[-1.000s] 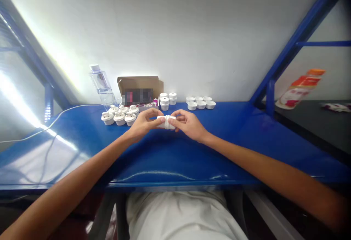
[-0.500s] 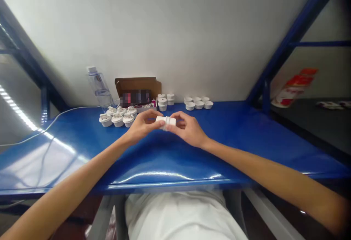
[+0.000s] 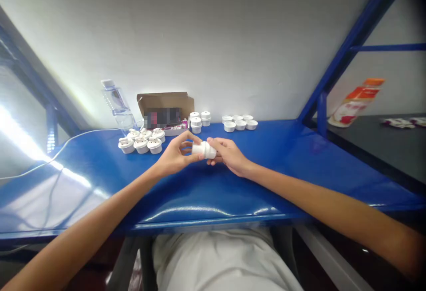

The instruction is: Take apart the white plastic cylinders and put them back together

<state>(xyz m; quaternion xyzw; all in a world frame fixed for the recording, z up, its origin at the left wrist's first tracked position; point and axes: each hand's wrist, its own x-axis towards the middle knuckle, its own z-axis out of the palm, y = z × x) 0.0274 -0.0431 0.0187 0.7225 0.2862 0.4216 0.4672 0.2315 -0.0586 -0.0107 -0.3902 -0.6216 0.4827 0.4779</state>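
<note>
Over the middle of the blue table (image 3: 266,162) I hold a small white plastic housing (image 3: 204,149), round with a raised band around its middle, lying on its side. My left hand (image 3: 178,151) pinches its left part between thumb and fingers. At the right end, my right hand (image 3: 229,155) is wrapped about it, thumb on top and fingertips below. What is inside the housing cannot be seen. To the left stand several white cups with small fittings on top (image 3: 141,145). Several open white cups (image 3: 240,124) are lined up at the back right.
Capped white housings (image 3: 196,124) stand beside an open cardboard box (image 3: 166,100). A clear bottle (image 3: 118,107) is at the back left, and a white cable (image 3: 71,139) runs along the left. Blue frame posts (image 3: 336,78) rise at both sides; an orange-capped bottle (image 3: 356,102) stands beyond the right one.
My right hand has turned its grip, with the fingers now showing under the housing's right end. The housing has tilted slightly and shifted a little to the right.
</note>
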